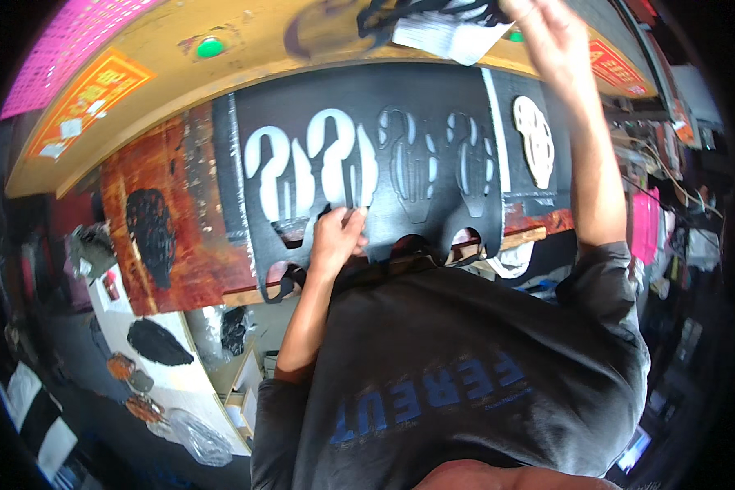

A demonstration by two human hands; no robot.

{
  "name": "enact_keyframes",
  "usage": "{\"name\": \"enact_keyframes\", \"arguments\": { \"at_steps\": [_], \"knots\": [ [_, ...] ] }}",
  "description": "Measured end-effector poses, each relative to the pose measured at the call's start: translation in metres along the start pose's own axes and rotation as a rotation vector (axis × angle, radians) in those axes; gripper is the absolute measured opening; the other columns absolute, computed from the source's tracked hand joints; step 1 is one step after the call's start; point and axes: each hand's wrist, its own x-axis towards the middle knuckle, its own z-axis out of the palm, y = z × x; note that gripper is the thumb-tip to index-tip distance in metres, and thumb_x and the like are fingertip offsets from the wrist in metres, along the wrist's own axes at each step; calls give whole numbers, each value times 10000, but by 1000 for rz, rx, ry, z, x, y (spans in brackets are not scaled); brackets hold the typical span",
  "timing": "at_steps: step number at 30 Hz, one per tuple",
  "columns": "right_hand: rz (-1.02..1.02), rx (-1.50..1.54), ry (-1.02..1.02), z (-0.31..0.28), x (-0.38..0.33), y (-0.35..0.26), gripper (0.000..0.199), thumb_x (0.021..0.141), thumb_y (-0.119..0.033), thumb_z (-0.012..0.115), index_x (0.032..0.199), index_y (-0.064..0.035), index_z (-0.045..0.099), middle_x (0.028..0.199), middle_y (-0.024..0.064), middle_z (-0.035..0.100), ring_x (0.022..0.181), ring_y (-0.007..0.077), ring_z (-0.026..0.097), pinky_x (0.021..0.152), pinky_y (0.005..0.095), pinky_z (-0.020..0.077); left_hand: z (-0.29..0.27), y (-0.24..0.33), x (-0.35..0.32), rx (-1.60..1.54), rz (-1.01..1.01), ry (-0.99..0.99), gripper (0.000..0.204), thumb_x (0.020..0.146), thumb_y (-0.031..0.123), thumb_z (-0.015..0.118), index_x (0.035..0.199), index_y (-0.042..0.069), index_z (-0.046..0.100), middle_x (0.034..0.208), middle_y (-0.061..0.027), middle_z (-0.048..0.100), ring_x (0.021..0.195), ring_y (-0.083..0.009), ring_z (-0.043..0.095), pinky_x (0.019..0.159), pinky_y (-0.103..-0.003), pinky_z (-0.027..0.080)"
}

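From the head camera, my left hand (337,237) rests on the black sheet (433,106) at the table's (163,220) near edge, its grip closed on a thin dark tool (349,189) standing over a white cut-out (335,159). My right hand (547,33) is raised at the far edge by a white paper (441,37); whether its grip is closed I cannot tell through the blur.

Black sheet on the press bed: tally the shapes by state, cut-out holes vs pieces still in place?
On the black flat material sheet, under the left hand:
White cut-out sole-shaped holes: 2
Black sole-shaped pieces still in the sheet: 2
Total: 4
The right hand is raised near the top edge.
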Motion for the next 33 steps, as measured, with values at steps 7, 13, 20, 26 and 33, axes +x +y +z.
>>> {"name": "enact_keyframes", "arguments": {
  "at_steps": [7,13,20,26,33],
  "knots": [
    [-25,-198,-369,20,-52,65,339,1108,-288,636,1251,13,698,1048,128,733,1001,251,721,945,345,552,40,14,-33,-22,-191,-324,346,1118,295,600,1201,-38,645,1161,-143,714,851,-274,790,559,-331,611],
    [-405,-305,-325,18,-82,50,294,1066,-287,672,1185,-23,724,1044,159,730,973,368,719,885,430,592,81,-3,-40,-666,-349,-267,281,1101,300,627,1184,34,662,1208,-62,695,1140,-257,757,639,-311,629],
    [-222,184,-677,115,-219,58,315,1004,-304,726,1158,-29,747,1078,143,760,962,351,717,869,458,594,124,-40,-32,-1376,-273,-221,363,1060,443,646,852,148,687,810,36,704,907,-207,748,599,-294,503],
    [-335,275,-656,133,-244,87,403,978,-350,738,1251,-54,736,1100,145,737,1008,381,676,961,469,551,147,-19,-35,-1364,-161,-76,408,1092,460,594,877,129,700,821,2,717,846,-200,751,613,-316,549],
    [472,621,-1011,148,-216,111,261,1097,-221,656,1255,-25,724,1038,-8,734,977,91,606,926,311,526,151,21,-71,61,-62,348,363,1107,334,601,1186,-6,699,963,-85,753,606,-124,698,492,-264,535]
  ]
}}
